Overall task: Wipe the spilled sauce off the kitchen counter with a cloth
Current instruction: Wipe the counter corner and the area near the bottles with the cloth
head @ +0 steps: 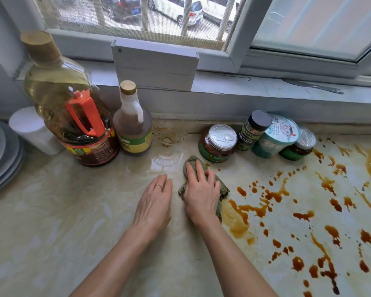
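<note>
- The pale marbled counter (62, 211) fills the whole near side of the room, running up to a grey sill under the window (308, 24)
- Brown-orange sauce (275, 195) is splashed in drops and streaks over the right half of the counter, with a smeared, thinner patch at its left edge
- A big oil bottle (58, 88) with an orange handle stands at the back left, and a stack of grey plates (2, 155) sits at the far left edge
- A white box (154, 65) leans upright on the sill
- A brown vinegar bottle (132, 127) stands just right of the oil bottle; a white container (30, 129) sits behind it on the left
- Along the back wall on the right stand a teal tub (274, 138), a jar with a silver lid (219, 144), a black-capped spice jar (254, 129) and a small jar (300, 146), close together
- A clear glass bowl (169, 129) lies between the vinegar bottle and the jars
- The right hand (199, 189) lies flat, fingers stretched forward, pressing down on the cloth
- The left hand (154, 202) rests palm down on the bare counter just beside it, fingers relaxed, holding nothing
- The green cloth (223, 188) is bunched under the right hand, its right edge touching the smeared sauce
- A thin ring (158, 185) shows on a left finger
</note>
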Tool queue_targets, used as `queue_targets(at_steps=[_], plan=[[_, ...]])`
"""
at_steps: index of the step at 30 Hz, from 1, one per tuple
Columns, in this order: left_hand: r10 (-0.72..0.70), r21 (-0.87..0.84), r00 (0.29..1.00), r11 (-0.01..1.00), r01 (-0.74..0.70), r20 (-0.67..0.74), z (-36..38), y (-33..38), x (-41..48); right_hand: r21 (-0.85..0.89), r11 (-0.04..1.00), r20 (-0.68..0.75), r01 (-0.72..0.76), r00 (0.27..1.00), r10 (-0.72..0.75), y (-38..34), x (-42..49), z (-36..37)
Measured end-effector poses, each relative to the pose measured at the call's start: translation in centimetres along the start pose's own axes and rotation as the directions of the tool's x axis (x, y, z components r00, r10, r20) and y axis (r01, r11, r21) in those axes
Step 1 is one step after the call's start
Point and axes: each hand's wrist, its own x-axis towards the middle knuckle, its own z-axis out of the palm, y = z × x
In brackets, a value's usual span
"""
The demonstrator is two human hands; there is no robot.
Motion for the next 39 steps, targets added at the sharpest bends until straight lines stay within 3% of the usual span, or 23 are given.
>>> queue_targets(at_steps=[6, 14, 22, 28, 33, 39], plan=[[0.038, -0.024, 0.999, 0.999, -0.037, 0.036, -0.4, 0.6, 0.7, -0.038, 0.999, 0.076, 0.025, 0.997, -0.022, -0.9, 2.0, -0.3], [0.033, -0.047, 0.999, 0.998, -0.031, 0.038, 0.2, 0.8, 0.9, -0.013, 1.000, 0.029, -0.024, 0.999, 0.024, 2.2, -1.2, -0.5], [0.050, -0.041, 0.996, 0.998, -0.047, 0.077, -0.2, 0.8, 0.9, -0.006, 0.999, 0.050, 0.046, 0.998, -0.046, 3.3, 1.2, -1.6], [0.048, -0.005, 0.992, 0.999, -0.048, 0.119, -0.1, 1.0, 0.7, 0.002, 0.993, 0.048, -0.120, 0.992, 0.120, 6.2, -0.1, -2.0], [0.015, 0.023, 0.990, 1.000, -0.018, 0.139, 0.0, 1.3, 0.9, 0.005, 0.999, 0.073, 0.042, 0.996, -0.042, 5.5, 0.5, -2.4], [0.020, 0.032, 0.985, 0.999, -0.026, 0.174, -0.3, 1.3, 0.9, 0.015, 0.973, 0.030, -0.232, 0.972, 0.231, 6.4, 0.0, -2.1]])
